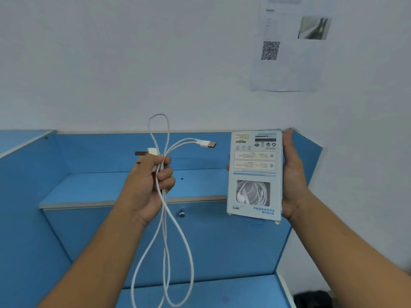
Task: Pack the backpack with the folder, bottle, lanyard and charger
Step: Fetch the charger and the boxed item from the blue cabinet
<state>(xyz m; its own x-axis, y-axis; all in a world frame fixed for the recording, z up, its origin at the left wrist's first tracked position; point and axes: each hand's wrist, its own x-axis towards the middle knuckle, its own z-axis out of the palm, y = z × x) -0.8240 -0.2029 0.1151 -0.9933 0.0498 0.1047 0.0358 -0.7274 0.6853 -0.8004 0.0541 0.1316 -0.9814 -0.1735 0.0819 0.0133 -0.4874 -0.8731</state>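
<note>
Two hands were raised in front of a blue cubicle. The fingers [165,172] of the left hand [146,185] were curled shut around a white charger [153,152], pressing its bundled white cable [164,218] against the palm. The plug's prongs poked out to the left above the thumb side of the fist. One loop of the cable stood up above the fist, longer loops hung down below the wrist toward the lower edge of the view, and the USB connector [209,144] stuck out to the right at about knuckle height.

The right hand [293,174] held an earphone box [255,174] upright, its print upside down. The palm lay flat along the box's right edge with the fingers extended upward and close together; fingertips of that hand just showed at the box's left edge. A clear window low on the box showed coiled white earphones.

Behind both hands a blue shelf [111,187] ran across the cubicle, with a blue cabinet door and its small metal knob [182,213] below it. A blue bench [233,292] lay at the bottom. On the white wall above, a paper notice [289,63] with a QR code hung at the upper right. Only the charger showed among the things to pack.
</note>
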